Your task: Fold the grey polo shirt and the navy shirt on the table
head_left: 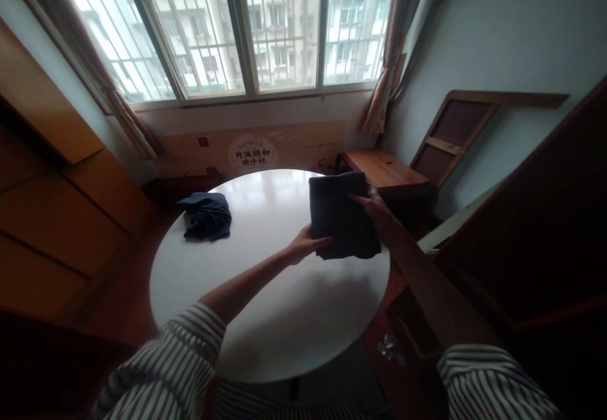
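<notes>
A dark, folded piece of cloth [342, 221], roughly rectangular, is held at the right side of a round white table [265, 293]. My left hand [307, 244] grips its lower left edge, thumb on top and the other fingers underneath, out of sight. On the upper right edge, my right hand [372, 205] has its thumb over the cloth and its fingers mostly hidden behind it. What garment it is cannot be made out. A crumpled dark blue cloth [207, 216] lies at the far left of the table, apart from both hands.
Beyond the table stand a low wooden bench [382, 168] and a printed banner [294, 145] under the barred window [284, 28]. Wooden cabinets [57, 217] line the left. A wooden frame [458, 129] leans on the right wall. Small shiny items [387, 347] lie low at right.
</notes>
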### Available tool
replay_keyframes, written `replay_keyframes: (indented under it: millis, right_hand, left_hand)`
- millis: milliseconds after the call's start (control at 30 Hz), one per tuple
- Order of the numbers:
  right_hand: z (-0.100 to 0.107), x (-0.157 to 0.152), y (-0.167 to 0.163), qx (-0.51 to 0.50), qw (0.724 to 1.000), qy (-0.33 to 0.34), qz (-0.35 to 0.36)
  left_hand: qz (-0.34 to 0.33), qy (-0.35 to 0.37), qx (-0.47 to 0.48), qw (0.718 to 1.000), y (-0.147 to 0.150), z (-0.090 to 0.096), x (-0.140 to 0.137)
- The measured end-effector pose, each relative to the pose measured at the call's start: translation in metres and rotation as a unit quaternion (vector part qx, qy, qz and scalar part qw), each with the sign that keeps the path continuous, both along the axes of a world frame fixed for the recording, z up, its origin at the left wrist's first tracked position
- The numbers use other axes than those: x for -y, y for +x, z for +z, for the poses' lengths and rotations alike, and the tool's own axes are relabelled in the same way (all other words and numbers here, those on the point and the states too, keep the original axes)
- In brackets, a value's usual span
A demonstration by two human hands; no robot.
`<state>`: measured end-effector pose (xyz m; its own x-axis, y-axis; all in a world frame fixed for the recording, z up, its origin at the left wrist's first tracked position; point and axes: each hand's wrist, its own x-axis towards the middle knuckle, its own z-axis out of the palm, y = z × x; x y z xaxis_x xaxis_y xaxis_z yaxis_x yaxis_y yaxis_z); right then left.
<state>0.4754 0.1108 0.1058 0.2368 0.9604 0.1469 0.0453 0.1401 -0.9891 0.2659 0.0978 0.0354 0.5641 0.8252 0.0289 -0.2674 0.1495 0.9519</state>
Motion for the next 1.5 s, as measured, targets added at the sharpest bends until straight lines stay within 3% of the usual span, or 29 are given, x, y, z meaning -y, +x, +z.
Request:
replay_keyframes:
  millis: [167,300,400,533,667,767,833,933,1033,1067,1133,1233,1333,1433,1500]
  right_hand:
    - [0.018,-0.066,0.061,0.14,0.981,-0.093,-0.098]
    - [0.014,-0.087,0.086,0.217,0.961,-0.119,-0.123]
    - [0.002,-0.094,0.083,0.327,0.933,-0.08,-0.129]
    - [-0.023,-0.103,0.058,0.537,0.842,-0.041,-0.02]
    - [-0.042,-0.111,0.043,0.553,0.83,-0.063,0.021]
    - [-0.042,-0.121,0.042,0.568,0.816,-0.1,0.035]
    - [-0.038,-0.127,0.039,0.584,0.798,-0.142,0.028]
    - [-0.031,-0.122,0.026,0.618,0.776,-0.129,0.002]
    - [-0.032,-0.09,0.001,0.643,0.766,-0.004,-0.005]
    - [-0.035,-0.075,-0.01,0.642,0.766,0.038,0.0]
    - [-0.045,-0.042,-0.033,0.626,0.772,0.104,0.031]
    - [-0.066,-0.001,-0.071,0.597,0.776,0.152,0.137]
    - [-0.087,0.016,-0.103,0.587,0.765,0.162,0.209]
    - [-0.104,0.013,-0.122,0.576,0.774,0.154,0.214]
    - [-0.112,0.007,-0.126,0.561,0.787,0.149,0.209]
  left_hand:
    - [0.055,-0.117,0.049,0.99,0.076,-0.005,-0.039]
    - [0.074,-0.182,0.022,0.98,0.108,-0.016,-0.053]
    - [0.063,-0.192,0.009,0.979,0.112,-0.028,-0.054]
    - [0.05,-0.195,-0.018,0.979,0.109,-0.036,-0.055]
    - [0.009,-0.205,-0.076,0.976,0.11,-0.033,-0.054]
    - [-0.044,-0.208,-0.12,0.97,0.106,-0.034,-0.042]
    - [-0.107,-0.16,-0.153,0.969,0.097,-0.039,-0.028]
    - [-0.152,0.006,-0.19,0.97,0.064,-0.043,-0.011]
    - [-0.014,0.17,-0.26,0.951,-0.002,-0.027,-0.017]
    - [0.062,0.215,-0.309,0.924,-0.03,-0.017,-0.025]
    - [0.236,0.279,-0.436,0.823,-0.091,0.006,-0.048]
    - [0.412,0.25,-0.491,0.726,-0.177,0.031,-0.082]
    - [0.499,0.19,-0.523,0.665,-0.232,0.028,-0.099]
    - [0.52,0.178,-0.541,0.637,-0.253,0.007,-0.1]
    - [0.511,0.202,-0.538,0.639,-0.254,-0.007,-0.098]
